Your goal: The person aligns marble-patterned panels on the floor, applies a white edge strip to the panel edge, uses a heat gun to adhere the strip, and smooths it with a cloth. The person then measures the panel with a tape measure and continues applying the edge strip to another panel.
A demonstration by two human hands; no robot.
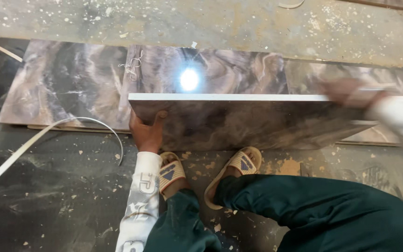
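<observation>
A glossy marbled panel [253,123] with a white edge band stands on its long edge in the middle of the view, tilted, just above the person's two sandalled feet [173,170]. At its nine o'clock end the left hand [146,132] grips the corner, thumb pressed on the near face and the other fingers wrapped behind, closed on the board. Toward three o'clock the right hand [348,92] rests on the top edge; it is blurred, so I cannot tell how tightly it clasps. Behind the panel, at twelve o'clock, further marbled sheets [71,81] lie flat on the dusty floor [61,196]. A loose white edging strip [78,122] curls at nine o'clock, near the left hand.
</observation>
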